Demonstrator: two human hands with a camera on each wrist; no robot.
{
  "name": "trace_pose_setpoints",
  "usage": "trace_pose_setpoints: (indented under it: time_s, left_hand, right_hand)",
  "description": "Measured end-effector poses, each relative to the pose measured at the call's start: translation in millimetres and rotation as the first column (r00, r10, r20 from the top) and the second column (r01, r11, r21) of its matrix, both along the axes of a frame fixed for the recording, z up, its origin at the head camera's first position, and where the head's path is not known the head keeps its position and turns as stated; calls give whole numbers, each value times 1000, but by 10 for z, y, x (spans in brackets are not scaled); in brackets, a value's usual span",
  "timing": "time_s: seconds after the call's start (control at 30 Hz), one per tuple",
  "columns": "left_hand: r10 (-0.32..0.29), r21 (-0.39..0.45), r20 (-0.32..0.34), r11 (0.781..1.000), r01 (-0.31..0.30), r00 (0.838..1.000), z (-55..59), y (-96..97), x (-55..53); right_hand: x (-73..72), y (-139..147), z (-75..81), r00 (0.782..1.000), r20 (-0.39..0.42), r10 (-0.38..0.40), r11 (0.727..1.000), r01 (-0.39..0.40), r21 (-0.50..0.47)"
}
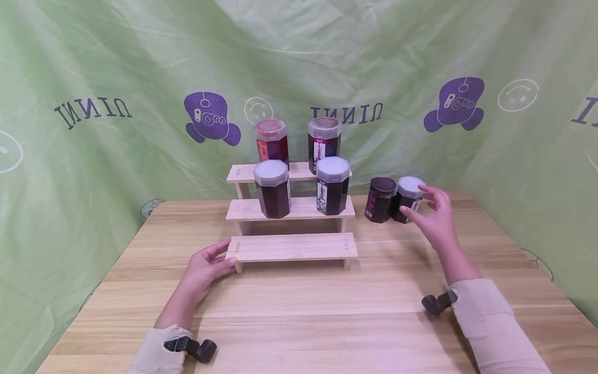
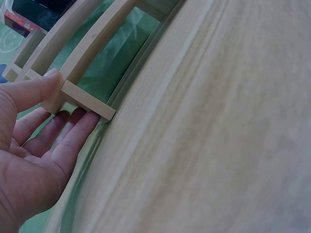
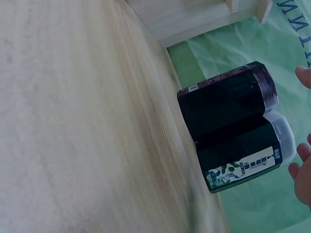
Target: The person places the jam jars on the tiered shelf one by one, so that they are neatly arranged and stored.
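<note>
A three-step wooden display stand (image 1: 291, 247) stands in the middle of the table. My left hand (image 1: 205, 270) holds the left end of its lowest step, thumb on the upper edge and fingers against the side leg (image 2: 87, 101). To the right of the stand, a white-lidded dark jar (image 3: 243, 162) and a dark-lidded jar (image 3: 226, 104) stand side by side, touching. My right hand (image 1: 432, 215) is at the white-lidded jar, thumb and fingers spread. The right wrist view shows a gap between the fingertips and its lid. No jar is on the lowest step.
Two white-lidded dark jars (image 1: 274, 195) (image 1: 333, 192) stand on the middle step. On the top step are a red jar (image 1: 272, 140) and a dark jar (image 1: 324, 144) with a pink-and-white label. A green printed cloth (image 1: 289, 62) hangs behind the wooden table (image 1: 317, 322).
</note>
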State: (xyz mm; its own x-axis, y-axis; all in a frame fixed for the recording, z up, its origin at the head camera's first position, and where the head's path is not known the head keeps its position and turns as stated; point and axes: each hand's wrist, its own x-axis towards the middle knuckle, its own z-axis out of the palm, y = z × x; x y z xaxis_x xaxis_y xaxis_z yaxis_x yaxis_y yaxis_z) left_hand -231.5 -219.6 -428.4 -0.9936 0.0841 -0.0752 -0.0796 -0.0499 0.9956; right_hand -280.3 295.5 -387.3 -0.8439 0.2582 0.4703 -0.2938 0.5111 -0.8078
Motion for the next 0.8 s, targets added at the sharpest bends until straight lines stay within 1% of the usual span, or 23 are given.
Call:
trace_pose_setpoints:
  time_s: [0.2,0.43,0.63,0.8]
  left_hand:
    - [1,0,2,1000,-1,1000,-24,-8,-9]
    - [8,5,2,1000,-8,1000,-46,-13,-22]
    - [2,3,3,1000,-2,1000,-43,-9,-20]
    - [6,10,-2,1000,-6,1000,-24,-8,-17]
  right_hand:
    - [-24,21,41,998,53,-31,999,33,-41]
    - [-89,40,66,990,125,-62,995,71,-73]
    - [-163,68,26,990,117,-82,993,91,-79]
    - [-235,99,-13,989,131,-74,993,85,-77]
